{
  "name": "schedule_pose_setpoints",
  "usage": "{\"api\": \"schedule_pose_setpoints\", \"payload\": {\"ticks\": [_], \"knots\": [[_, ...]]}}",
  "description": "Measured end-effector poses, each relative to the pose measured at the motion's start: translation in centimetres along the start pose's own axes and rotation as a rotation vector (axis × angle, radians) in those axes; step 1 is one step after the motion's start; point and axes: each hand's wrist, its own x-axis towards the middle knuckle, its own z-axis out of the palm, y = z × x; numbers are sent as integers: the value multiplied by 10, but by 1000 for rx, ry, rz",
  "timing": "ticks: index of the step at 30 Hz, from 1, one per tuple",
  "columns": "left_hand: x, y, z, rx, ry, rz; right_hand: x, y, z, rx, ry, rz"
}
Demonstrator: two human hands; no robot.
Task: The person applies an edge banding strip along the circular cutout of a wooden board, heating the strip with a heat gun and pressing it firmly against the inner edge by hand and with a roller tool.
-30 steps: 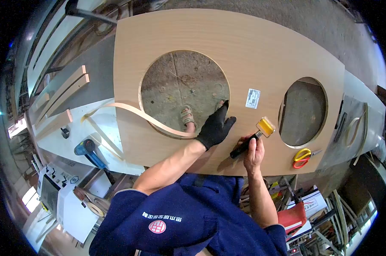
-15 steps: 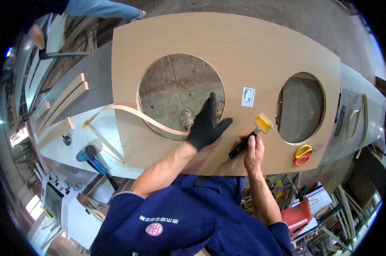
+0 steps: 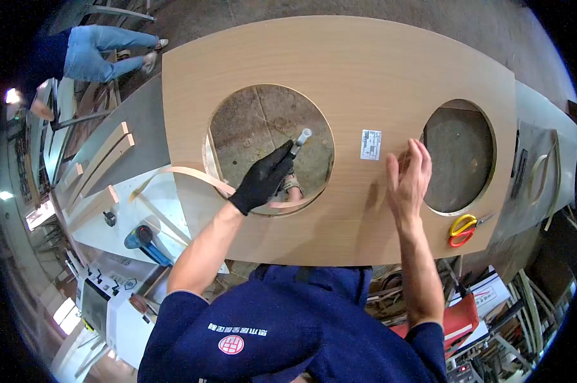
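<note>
A wood-look panel (image 3: 365, 70) with two round cut-outs lies in front of me. My left hand (image 3: 262, 179), in a black glove, is closed around a hand roller (image 3: 299, 142) over the left cut-out; the roller's head points up and right. A thin edging strip (image 3: 189, 172) curves in from the left, passes behind the glove and shows again at the near rim of that cut-out. My bare right hand (image 3: 411, 172) is over the panel with its fingers stretched out, holding nothing, between the white label (image 3: 370, 145) and the right cut-out.
Scissors (image 3: 463, 230) with red and yellow handles lie near the panel's right front edge. To the left are a blue power drill (image 3: 147, 244), a small black object (image 3: 110, 219) and curved wooden pieces (image 3: 103, 156). A person (image 3: 103, 54) in jeans stands at the far left.
The roller has passed from my right hand to my gloved left hand, which has moved left. My right hand has opened and moved up and right. The other person has come further into view.
</note>
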Motion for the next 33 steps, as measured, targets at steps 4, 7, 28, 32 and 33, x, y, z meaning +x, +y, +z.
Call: {"api": "schedule_pose_setpoints", "payload": {"ticks": [4, 7, 28, 32, 33], "knots": [[18, -6, 31, -216, 77, 60, 20, 6, 18, -182, 19, 13], [22, -2, 43, -141, 86, 53, 19, 6, 27, -232, 84, -7], [27, -18, 0, 192, -281, 195, 21, 10, 34, -202, 27, -5], [23, -29, 0, 286, -312, 294, 21, 9, 33, -211, 19, 8], [17, -31, -4, 365, -346, 365, 20, 7, 33, -223, 17, 11]]}}
